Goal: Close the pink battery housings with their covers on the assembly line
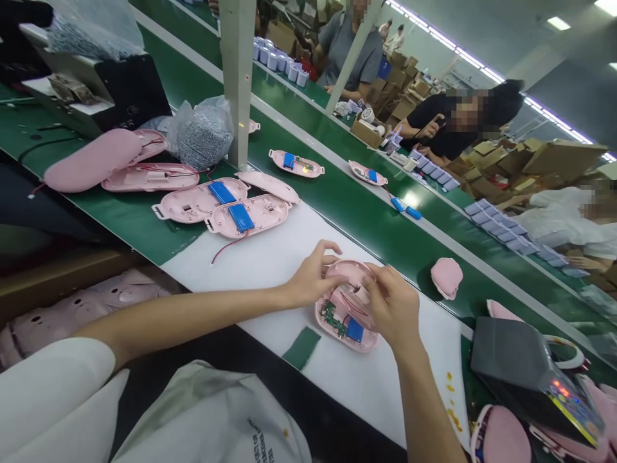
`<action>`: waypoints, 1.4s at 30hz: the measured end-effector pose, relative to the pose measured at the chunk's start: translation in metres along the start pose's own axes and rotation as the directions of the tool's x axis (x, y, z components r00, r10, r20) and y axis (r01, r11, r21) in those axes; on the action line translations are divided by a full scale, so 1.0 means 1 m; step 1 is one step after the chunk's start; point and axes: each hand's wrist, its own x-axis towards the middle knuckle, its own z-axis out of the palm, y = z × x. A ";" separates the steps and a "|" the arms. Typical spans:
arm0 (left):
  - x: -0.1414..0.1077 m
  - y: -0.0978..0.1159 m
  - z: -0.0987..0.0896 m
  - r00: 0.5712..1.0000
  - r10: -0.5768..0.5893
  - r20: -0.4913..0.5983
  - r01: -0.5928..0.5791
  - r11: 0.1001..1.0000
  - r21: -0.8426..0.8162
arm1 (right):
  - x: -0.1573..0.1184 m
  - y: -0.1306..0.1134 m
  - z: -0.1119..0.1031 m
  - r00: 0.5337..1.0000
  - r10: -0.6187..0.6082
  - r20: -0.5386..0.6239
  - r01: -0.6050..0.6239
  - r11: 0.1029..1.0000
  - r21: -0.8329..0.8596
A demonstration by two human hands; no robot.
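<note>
Both my hands hold a pink plastic shell half (348,275), tilted above a second pink shell half (369,343) on the white work sheet. My left hand (315,276) grips its left edge, thumb on the inner face and some fingers raised. At the right edge, my right hand (393,299) pinches it between thumb and fingers. Inside the lower half sit a green circuit board (333,319) and a blue battery (355,330). Thin red wires run between the two halves. My fingers partly cover the upper shell.
Left are pink shells with blue batteries (241,217), closed shells (94,161) and a bag of small metal parts (202,135). A post (238,83) rises behind. Shells (296,164) lie on the green belt. A grey device with red digits (525,373) stands right. Co-workers sit across.
</note>
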 end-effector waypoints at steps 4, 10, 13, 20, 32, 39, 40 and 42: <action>0.005 -0.001 -0.003 0.978 -0.193 0.080 0.202 0.972 -0.121 | 0.008 -0.001 0.007 0.994 0.091 0.053 -0.092 0.996 0.016; 0.006 0.000 -0.003 0.975 -0.203 0.091 0.193 0.976 0.104 | 0.015 0.007 0.016 0.956 0.223 0.193 -0.236 0.970 0.050; 0.012 0.003 -0.005 0.968 -0.195 0.160 0.144 0.949 0.281 | 0.014 0.010 0.015 0.971 0.200 0.134 -0.208 0.977 0.051; 0.035 0.022 -0.001 0.901 -0.282 0.331 0.111 0.886 0.450 | -0.007 0.017 -0.001 0.973 0.231 -0.014 -0.226 0.963 0.145; 0.058 0.004 0.011 0.924 -0.285 0.254 0.036 0.727 0.686 | -0.185 0.216 -0.129 -0.026 0.950 -0.311 -0.284 0.291 0.914; 0.059 0.008 0.015 0.915 -0.352 0.197 0.136 0.729 0.671 | -0.176 0.229 -0.128 -0.112 0.958 -0.263 -0.204 0.237 0.950; 0.059 0.007 0.014 0.915 -0.352 0.195 0.139 0.731 0.668 | -0.176 0.229 -0.129 -0.125 0.957 -0.260 -0.199 0.232 0.952; 0.058 0.005 0.014 0.920 -0.346 0.183 0.143 0.733 0.665 | -0.177 0.228 -0.132 -0.139 0.956 -0.259 -0.200 0.229 0.953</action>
